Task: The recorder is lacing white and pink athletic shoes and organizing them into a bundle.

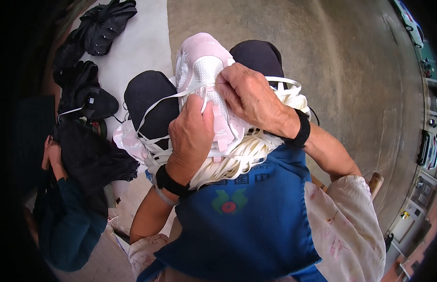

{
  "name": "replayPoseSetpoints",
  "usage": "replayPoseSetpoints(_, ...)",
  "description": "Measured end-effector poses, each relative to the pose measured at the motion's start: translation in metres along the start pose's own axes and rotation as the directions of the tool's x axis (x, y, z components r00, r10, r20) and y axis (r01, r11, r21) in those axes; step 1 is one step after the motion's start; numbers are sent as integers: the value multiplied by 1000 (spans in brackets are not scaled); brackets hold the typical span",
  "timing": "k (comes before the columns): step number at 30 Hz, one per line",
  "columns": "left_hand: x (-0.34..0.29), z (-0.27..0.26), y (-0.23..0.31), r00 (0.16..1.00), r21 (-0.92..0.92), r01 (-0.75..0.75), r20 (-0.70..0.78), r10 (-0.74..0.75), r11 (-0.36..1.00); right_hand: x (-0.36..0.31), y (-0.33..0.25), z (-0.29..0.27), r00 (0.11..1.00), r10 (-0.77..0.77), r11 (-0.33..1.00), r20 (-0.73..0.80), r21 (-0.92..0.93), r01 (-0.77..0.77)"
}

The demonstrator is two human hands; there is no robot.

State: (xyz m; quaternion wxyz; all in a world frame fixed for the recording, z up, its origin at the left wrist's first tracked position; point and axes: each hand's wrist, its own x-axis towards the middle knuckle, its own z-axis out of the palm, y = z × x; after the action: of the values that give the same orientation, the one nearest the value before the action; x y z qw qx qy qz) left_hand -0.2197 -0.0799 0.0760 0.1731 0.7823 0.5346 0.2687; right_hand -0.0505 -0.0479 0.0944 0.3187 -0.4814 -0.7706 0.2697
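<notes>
A pink and white shoe upper lies over my lap, its toe pointing away from me. A flat white shoelace runs across it and loops out to the left. My left hand is closed in a pinch on the lace, over the shoe's tongue. Higher up on the right side of the upper, my right hand pinches the lace too, fingertips by the eyelets. Its fingers partly cover the lace holes. Beneath my wrists lies a thick bundle of white shoelaces.
Rounded black shapes flank the shoe. Another pale pink upper rests by my left wrist. Black shoe uppers are heaped along a white surface at left. Beside it sits another person in a dark green sleeve. Vehicles stand far right.
</notes>
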Motion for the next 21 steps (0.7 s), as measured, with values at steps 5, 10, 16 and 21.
replayPoseSetpoints(5,2,-5,-2,993,-184,111,-9,-114,977,8,3,-10,984,86,984,153,144,-109)
replayPoseSetpoints(10,17,-25,-21,951,-522,307,131,-281,796,10,0,-14,998,-20,995,60,96,14)
replayPoseSetpoints(16,33,-30,-26,906,-544,416,310,-287,729,9,-7,-5,996,-90,996,-3,27,90)
replayPoseSetpoints(21,44,-35,-20,916,-546,385,325,-235,744,5,-16,-11,998,-66,994,22,-84,67)
